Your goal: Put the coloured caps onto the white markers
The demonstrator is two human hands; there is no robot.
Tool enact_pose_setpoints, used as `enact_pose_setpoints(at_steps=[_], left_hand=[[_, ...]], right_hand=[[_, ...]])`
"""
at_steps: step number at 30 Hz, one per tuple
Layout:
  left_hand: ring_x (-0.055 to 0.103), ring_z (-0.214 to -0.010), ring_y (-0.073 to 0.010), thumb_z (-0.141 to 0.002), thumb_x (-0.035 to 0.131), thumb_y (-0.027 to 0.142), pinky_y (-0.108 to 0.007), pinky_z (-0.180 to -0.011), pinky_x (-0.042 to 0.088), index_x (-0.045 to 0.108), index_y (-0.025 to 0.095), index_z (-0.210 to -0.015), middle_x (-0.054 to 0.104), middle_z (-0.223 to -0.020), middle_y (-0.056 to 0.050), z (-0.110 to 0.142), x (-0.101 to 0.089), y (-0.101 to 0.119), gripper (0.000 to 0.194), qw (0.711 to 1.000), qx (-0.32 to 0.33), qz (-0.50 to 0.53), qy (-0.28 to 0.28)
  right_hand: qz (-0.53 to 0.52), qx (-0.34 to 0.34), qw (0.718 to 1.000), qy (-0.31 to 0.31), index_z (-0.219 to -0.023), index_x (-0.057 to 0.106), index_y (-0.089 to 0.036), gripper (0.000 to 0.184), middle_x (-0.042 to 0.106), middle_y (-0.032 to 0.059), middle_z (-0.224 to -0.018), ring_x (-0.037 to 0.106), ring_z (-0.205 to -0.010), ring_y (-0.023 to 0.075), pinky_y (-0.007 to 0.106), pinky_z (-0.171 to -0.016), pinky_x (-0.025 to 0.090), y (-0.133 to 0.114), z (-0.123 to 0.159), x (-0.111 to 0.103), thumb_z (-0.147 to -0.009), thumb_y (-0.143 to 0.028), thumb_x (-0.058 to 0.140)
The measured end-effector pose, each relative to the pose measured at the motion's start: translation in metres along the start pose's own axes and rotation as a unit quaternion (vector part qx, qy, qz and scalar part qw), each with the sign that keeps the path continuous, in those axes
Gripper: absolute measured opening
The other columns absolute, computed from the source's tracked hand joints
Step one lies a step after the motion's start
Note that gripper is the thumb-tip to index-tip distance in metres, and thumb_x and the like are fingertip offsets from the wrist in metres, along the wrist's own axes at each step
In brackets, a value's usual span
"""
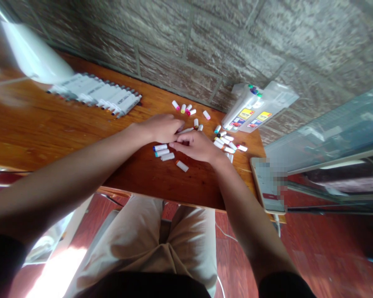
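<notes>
My left hand (pixel 167 128) is closed, its fingers curled down over the table. Against it comes my right hand (pixel 199 145), with thumb and forefinger bent towards each other. What the fingers hold is hidden where the hands meet. A pale piece (pixel 185 131) shows just behind them; I cannot tell whether it is held. Near my hands lie loose white marker caps with coloured ends: a blue one (pixel 160 147), a light blue one (pixel 162 153), a grey one (pixel 167 157) and an orange one (pixel 182 166). Behind are pink and yellow-ended caps (pixel 183 108).
Capped markers (pixel 96 93) lie in a row at the left. More caps (pixel 225 140) are scattered at the right, before clear plastic cases (pixel 251 109) with green-tipped markers. A phone (pixel 269 186) with a cable sits at the right table edge; a stone wall (pixel 174 41) stands behind.
</notes>
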State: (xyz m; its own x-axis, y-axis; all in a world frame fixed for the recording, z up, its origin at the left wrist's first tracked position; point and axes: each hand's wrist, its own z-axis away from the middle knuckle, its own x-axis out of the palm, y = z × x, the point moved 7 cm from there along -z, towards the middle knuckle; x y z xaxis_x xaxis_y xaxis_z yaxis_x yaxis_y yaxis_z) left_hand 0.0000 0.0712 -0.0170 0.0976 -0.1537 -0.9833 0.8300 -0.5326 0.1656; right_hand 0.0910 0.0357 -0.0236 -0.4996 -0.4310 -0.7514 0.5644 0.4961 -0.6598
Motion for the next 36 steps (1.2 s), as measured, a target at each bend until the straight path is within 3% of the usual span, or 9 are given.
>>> enact_pose_setpoints(at_steps=[12,19,36], left_hand=[[0.074,-0.100,-0.0308,-0.091,0.056,0.039,-0.032,-0.079,0.053,0.075,0.018,-0.113,0.078,-0.109,-0.015,0.0007,-0.0016,0.0009,0.036,1.000,-0.006,-0.012,-0.008],[0.074,-0.099,-0.0360,-0.093,0.050,0.038,-0.036,-0.076,0.052,0.075,0.015,-0.112,0.077,-0.109,-0.019,0.0007,-0.0007,0.0023,0.039,1.000,0.009,-0.014,-0.003],[0.074,-0.101,-0.0345,-0.094,0.050,0.040,-0.035,-0.078,0.053,0.075,0.015,-0.112,0.077,-0.109,-0.018,0.0003,0.0001,0.0016,0.039,1.000,0.008,-0.012,-0.003]], right_hand=[[-0.003,-0.007,1.000,-0.004,-0.067,0.062,-0.015,0.039,0.049,-0.0035,-0.062,0.040,-0.063,0.0094,0.028,-0.062,0.026,0.0008,-0.0002,0.0018,-0.098,-0.039,0.061],[-0.002,-0.006,1.000,0.001,-0.066,0.062,-0.015,0.040,0.051,-0.0032,-0.063,0.040,-0.062,0.0093,0.028,-0.062,0.027,0.0013,-0.0006,0.0009,-0.097,-0.040,0.063],[-0.003,-0.012,1.000,0.006,-0.065,0.061,-0.015,0.040,0.048,-0.0040,-0.061,0.041,-0.061,0.0089,0.027,-0.061,0.027,0.0007,-0.0009,0.0000,-0.097,-0.039,0.064]])
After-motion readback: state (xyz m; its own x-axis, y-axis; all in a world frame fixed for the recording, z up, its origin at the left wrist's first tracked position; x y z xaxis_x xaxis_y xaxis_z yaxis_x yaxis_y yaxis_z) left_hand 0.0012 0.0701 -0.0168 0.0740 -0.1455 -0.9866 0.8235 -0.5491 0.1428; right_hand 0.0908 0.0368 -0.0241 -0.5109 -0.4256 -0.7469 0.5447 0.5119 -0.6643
